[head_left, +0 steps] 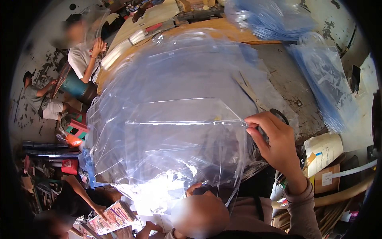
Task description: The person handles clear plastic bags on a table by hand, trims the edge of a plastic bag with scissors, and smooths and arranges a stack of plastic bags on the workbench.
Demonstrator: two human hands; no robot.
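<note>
A large heap of clear plastic bags [191,75] spreads in front of me. My right hand [274,139] is closed, thumb and forefinger pinching the right end of a folded clear plastic bag [175,122]. Behind that hand are scissors [256,101], dark handles near the knuckles and blades slightly apart, pointing away over the sheets; whether the hand touches them I cannot tell. At the near edge of the bag is my left hand [194,188]; its visible finger curls against the plastic, and a blurred patch covers much of it. Strong glare washes out the plastic beside it.
Bluish plastic stacks [270,20] lie at the back right, another stack [322,83] at the right. A cardboard box [327,179] stands at lower right. One person [83,59] works at upper left, another sits behind; a third, lower left, touches a printed box [111,219].
</note>
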